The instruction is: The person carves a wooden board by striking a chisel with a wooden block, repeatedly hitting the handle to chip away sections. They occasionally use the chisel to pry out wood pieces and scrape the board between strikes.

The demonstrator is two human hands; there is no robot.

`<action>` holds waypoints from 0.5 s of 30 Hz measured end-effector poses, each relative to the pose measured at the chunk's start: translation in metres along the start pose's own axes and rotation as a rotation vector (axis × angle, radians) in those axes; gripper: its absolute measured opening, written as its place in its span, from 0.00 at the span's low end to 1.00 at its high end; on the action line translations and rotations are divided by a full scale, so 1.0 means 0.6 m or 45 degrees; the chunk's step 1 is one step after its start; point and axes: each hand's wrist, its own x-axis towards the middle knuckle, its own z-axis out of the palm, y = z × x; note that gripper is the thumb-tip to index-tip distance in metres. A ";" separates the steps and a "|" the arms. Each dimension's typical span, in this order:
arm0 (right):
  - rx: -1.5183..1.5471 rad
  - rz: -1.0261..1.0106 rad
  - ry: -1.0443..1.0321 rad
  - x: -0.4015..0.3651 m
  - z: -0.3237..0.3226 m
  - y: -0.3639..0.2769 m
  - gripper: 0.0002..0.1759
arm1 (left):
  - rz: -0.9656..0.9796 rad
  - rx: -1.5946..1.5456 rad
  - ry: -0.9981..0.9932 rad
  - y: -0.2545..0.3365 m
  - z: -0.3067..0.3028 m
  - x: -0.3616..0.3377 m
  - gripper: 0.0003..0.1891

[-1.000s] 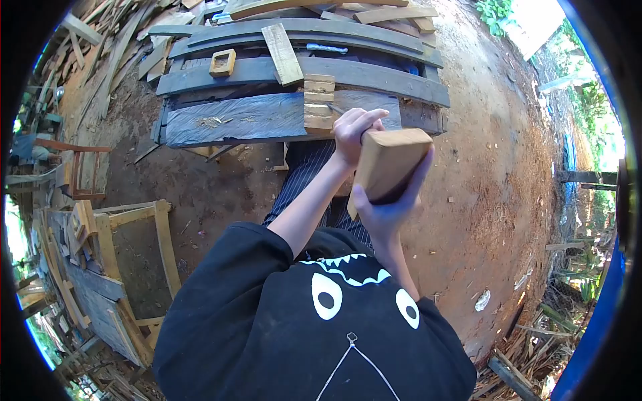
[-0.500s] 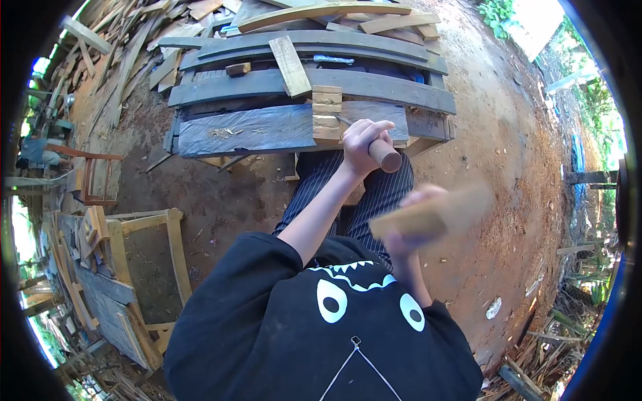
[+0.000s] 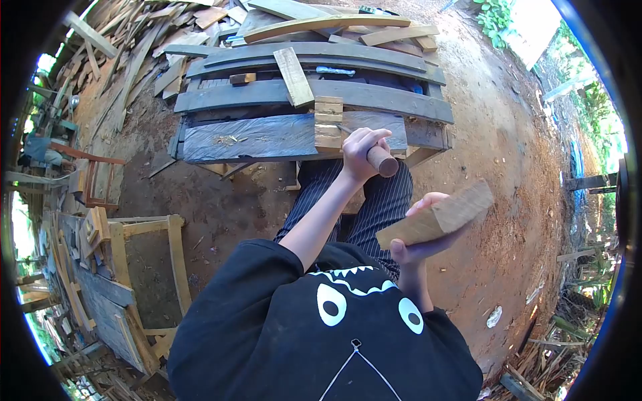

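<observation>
My left hand [image 3: 363,155] is closed round the wooden handle [image 3: 383,162] of a chisel. The thin blade points left to a short pale wood piece [image 3: 328,125] with several cut notches, lying across the near plank [image 3: 254,136] of the bench. Off to the right and nearer my body, my right hand [image 3: 418,252] grips a thick wooden block [image 3: 438,217], fingers and thumb on its sides. The block is apart from the chisel handle.
A pale board [image 3: 293,77] lies slanted across the bench slats, with a small brown block [image 3: 242,78] to its left. Scrap wood is piled behind. A wooden frame [image 3: 175,257] stands at left; at far left a person [image 3: 50,157] is partly visible.
The block in my right hand, blurred before, now shows sharply and is tilted, its right end raised. My left hand and the chisel have shifted slightly down in view, as has the bench.
</observation>
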 end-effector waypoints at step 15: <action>-0.186 0.219 -0.363 -0.025 0.010 0.054 0.60 | -0.022 -0.016 -0.003 0.003 -0.002 0.002 0.07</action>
